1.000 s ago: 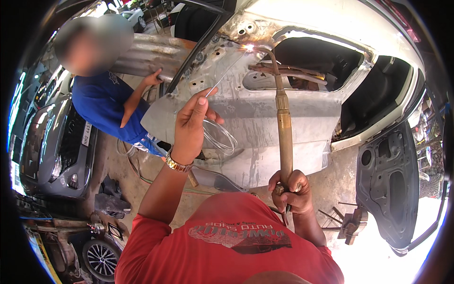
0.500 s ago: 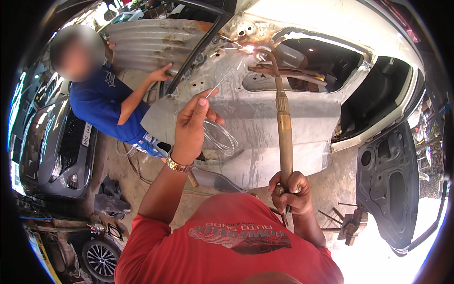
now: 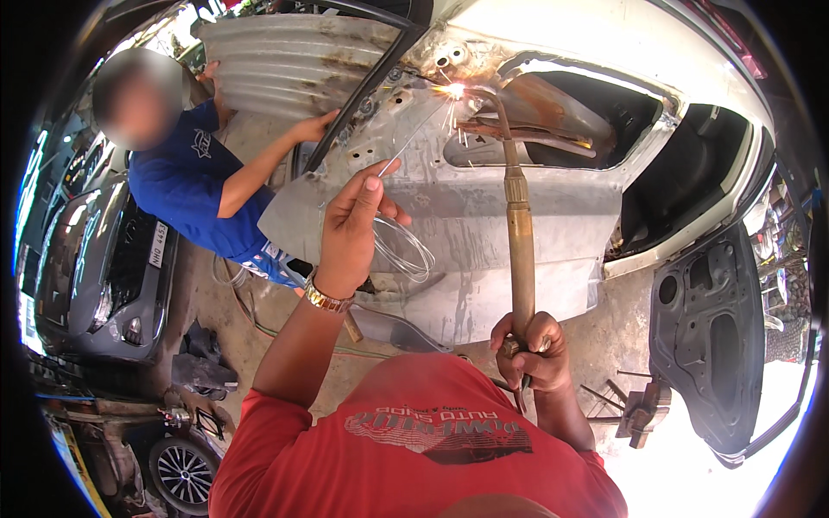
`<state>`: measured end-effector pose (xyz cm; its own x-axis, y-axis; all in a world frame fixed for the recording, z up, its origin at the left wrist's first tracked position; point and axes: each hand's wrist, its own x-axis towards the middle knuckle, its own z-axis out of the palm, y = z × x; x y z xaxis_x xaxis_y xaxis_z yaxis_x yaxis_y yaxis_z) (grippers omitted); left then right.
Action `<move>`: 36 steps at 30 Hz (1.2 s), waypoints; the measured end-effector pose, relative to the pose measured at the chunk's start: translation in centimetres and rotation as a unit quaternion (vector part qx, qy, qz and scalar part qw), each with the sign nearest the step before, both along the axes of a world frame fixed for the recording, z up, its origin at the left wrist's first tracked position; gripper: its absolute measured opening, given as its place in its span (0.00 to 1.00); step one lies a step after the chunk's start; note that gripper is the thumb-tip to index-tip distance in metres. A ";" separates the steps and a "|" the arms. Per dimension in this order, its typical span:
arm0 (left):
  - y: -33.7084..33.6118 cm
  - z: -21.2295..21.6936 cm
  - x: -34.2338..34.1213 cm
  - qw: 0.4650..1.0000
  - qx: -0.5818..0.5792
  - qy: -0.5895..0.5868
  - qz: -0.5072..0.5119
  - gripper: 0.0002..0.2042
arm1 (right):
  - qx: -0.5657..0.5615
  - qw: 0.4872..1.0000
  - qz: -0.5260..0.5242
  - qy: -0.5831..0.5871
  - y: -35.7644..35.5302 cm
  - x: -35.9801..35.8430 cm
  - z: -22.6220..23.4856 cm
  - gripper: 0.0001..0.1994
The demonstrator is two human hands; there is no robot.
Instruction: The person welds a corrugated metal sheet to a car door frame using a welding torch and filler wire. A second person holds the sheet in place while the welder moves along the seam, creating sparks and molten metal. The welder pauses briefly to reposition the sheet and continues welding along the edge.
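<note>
Pinched in my left hand (image 3: 352, 226) is a thin welding wire (image 3: 404, 148), its free end reaching up to the bright spot. The rest of the wire hangs in a loose coil (image 3: 406, 250) below my fingers. My right hand (image 3: 534, 352) is closed round the lower end of a brass gas torch (image 3: 520, 242), by its valves. The torch's bent tip (image 3: 494, 99) meets a glowing, sparking point (image 3: 454, 90) on the bare grey metal panel (image 3: 484, 207) of a car body. Glare hides the exact contact there.
At the left a person in a blue shirt (image 3: 194, 173) holds a ribbed metal sheet (image 3: 285, 69) behind a black frame (image 3: 367, 78). A dark car (image 3: 104, 268) stands beyond. A removed door panel (image 3: 708, 337) leans at right, near a bench vise (image 3: 646, 414). A wheel (image 3: 184, 473) lies lower left.
Sparks at the torch tip have grown and fall downward. The co-worker's near hand and the ribbed sheet have shifted slightly up and right. My hands hold almost the same place.
</note>
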<state>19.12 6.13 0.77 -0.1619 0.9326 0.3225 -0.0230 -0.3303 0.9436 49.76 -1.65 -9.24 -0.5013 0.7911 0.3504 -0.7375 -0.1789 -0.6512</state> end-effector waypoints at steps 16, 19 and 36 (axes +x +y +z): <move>-0.1 0.1 0.1 1.000 -0.019 -0.012 -0.005 0.25 | -0.007 1.000 -0.006 -0.008 -0.1 0.2 -0.1 0.14; 0.0 0.1 0.2 1.000 -0.011 -0.011 -0.006 0.25 | -0.003 1.000 -0.008 -0.015 -0.1 0.2 0.1 0.14; 0.0 0.3 0.4 1.000 -0.011 -0.014 -0.003 0.23 | 0.023 0.999 -0.010 -0.029 0.0 0.1 -0.4 0.14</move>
<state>19.50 6.10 1.03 -0.1642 0.9408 0.2964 -0.0517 -0.3083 0.9499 49.88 -1.67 -9.69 -0.5061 0.7849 0.3575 -0.7012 -0.1331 -0.7004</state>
